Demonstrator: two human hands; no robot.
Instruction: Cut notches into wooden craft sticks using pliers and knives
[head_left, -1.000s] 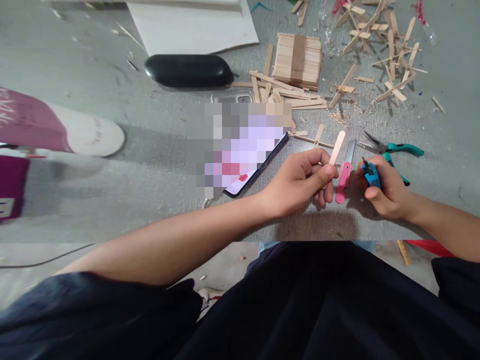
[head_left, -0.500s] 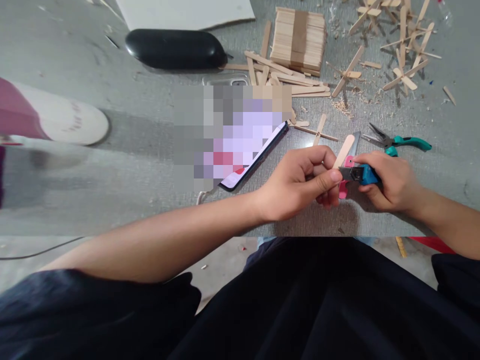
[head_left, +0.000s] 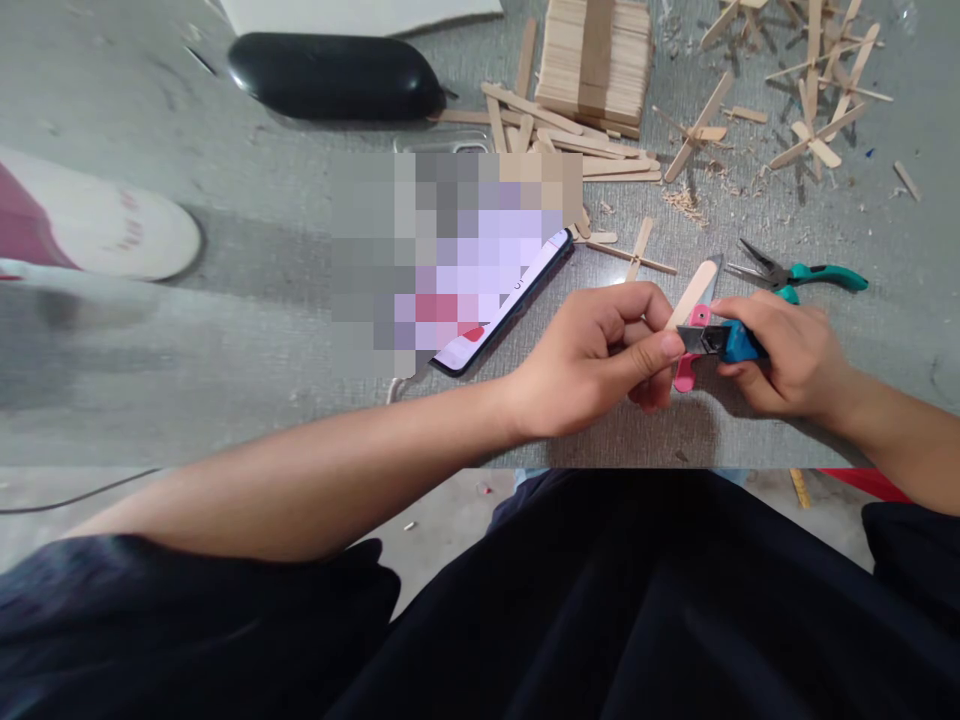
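Note:
My left hand [head_left: 615, 350] pinches a wooden craft stick [head_left: 694, 290], its rounded end pointing up and to the right. In my right hand [head_left: 787, 350] is a blue utility knife [head_left: 740, 341], fingers closed round its handle. The knife's blade [head_left: 694, 339] lies across the lower part of the stick, close to my left thumb. Behind the blade, on the table, rests a pink-handled tool [head_left: 685, 373] with a pointed grey blade, partly hidden by the stick and the knife. Teal-handled pliers [head_left: 821, 274] lie jaws apart just beyond my right hand.
A phone [head_left: 502, 310], partly blurred, lies left of my hands. Behind it are loose craft sticks [head_left: 600, 150] and a banded bundle [head_left: 626, 65]. Crossed-stick pieces [head_left: 814, 140] stand at the back right. A black case [head_left: 337, 78] and a white-and-pink bottle [head_left: 142, 225] are to the left.
The view has shifted slightly, so the table things sit a little higher in the picture. Both hands keep their holds, with the knife blade still against the craft stick.

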